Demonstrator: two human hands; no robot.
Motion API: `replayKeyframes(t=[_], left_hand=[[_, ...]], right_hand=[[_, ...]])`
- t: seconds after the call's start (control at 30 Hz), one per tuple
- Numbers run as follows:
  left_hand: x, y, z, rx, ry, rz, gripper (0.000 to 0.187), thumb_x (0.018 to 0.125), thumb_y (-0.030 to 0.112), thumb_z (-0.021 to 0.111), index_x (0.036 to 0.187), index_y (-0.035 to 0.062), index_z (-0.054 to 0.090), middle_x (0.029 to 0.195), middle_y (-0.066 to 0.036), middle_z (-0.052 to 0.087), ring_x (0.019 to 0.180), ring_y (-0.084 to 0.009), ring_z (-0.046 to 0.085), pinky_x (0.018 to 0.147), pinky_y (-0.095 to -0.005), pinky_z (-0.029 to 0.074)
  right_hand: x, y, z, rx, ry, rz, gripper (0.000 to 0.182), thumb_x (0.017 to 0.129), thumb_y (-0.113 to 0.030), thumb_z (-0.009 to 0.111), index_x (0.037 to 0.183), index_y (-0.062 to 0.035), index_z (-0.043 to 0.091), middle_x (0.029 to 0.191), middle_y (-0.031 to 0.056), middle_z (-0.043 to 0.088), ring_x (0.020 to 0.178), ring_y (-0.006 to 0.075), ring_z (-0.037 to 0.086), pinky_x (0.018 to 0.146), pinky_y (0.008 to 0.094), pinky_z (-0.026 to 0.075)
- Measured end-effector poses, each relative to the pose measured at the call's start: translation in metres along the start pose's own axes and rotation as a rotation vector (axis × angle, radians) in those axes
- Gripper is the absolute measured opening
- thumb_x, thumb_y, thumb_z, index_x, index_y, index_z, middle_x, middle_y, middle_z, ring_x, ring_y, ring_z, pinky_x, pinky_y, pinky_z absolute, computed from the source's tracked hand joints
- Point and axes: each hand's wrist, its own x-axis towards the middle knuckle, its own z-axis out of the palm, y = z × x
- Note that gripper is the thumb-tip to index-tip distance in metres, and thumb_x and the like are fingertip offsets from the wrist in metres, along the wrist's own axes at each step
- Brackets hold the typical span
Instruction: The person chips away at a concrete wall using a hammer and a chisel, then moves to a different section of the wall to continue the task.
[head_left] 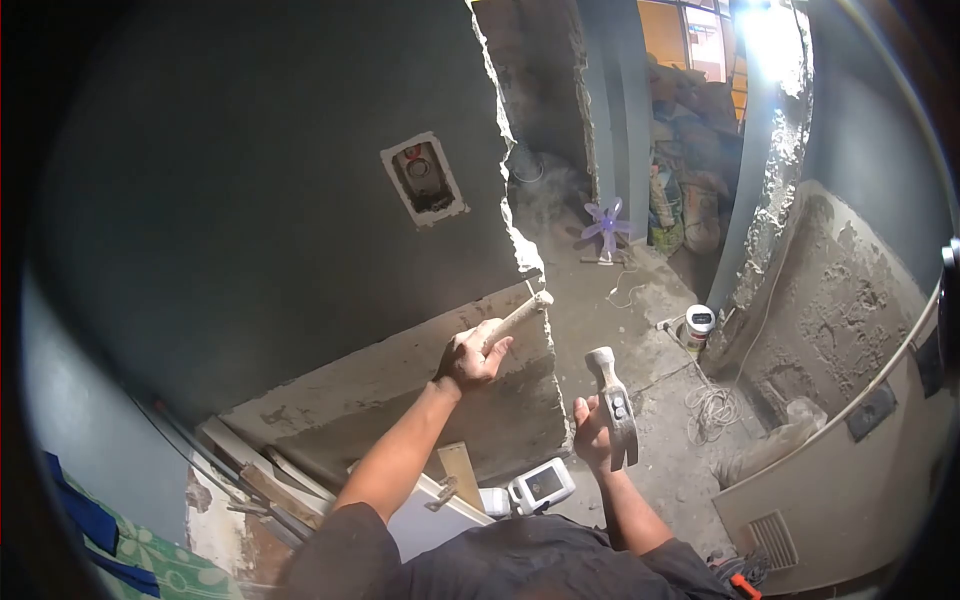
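Note:
My left hand [474, 356] is closed around a dusty, pale chisel [520, 314], held slantwise against the broken edge of the dark grey wall [300, 200]. The chisel's blunt, widened end points up and right, beside the edge; its other end is hidden by my fingers. Lower and to the right, my right hand [595, 436] grips a claw hammer [617, 405] with its metal head up, apart from the chisel. Most of the hammer's handle is hidden behind the head and hand. A jagged white plaster line [508, 190] runs down the wall's edge.
An open electrical box [424, 178] is set in the wall. A white-lidded container [697, 325] and coiled cable [713, 415] are on the dusty floor. Boards [270, 470] lean at lower left, a white jug [542, 485] stands below, and filled sacks [700, 215] are stacked behind.

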Motion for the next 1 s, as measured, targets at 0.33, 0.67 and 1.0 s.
replayKeyframes(t=[0.33,0.67,1.0], left_hand=[[-0.003,-0.012,0.003,0.031,0.004,0.006,0.028,0.095,0.025,0.066,0.111,0.0024,0.065,0.084,-0.019,0.069,0.077,-0.0379,0.069,0.068,-0.0413,0.055],[0.001,-0.008,0.004,0.019,0.002,-0.02,0.027,0.095,0.025,0.066,0.109,0.0017,0.065,0.084,-0.019,0.069,0.075,-0.0374,0.069,0.068,-0.041,0.055],[0.002,-0.007,0.001,-0.012,0.005,-0.056,0.027,0.095,0.024,0.067,0.109,0.0011,0.066,0.085,-0.019,0.069,0.074,-0.0354,0.069,0.068,-0.0385,0.055]], right_hand=[[0.005,0.011,0.014,0.034,0.098,-0.1,0.029,0.097,-0.009,0.058,0.07,-0.0022,0.05,0.06,0.0075,0.047,0.054,0.0225,0.048,0.052,0.0382,0.036],[0.011,0.003,0.004,0.193,-0.014,-0.109,0.024,0.097,-0.007,0.059,0.074,-0.0011,0.055,0.065,0.0094,0.052,0.057,0.0239,0.052,0.054,0.0369,0.041],[0.018,0.029,0.021,0.224,0.104,-0.382,0.024,0.096,-0.004,0.059,0.073,-0.0006,0.054,0.065,0.0101,0.051,0.057,0.0255,0.052,0.052,0.0383,0.04]])
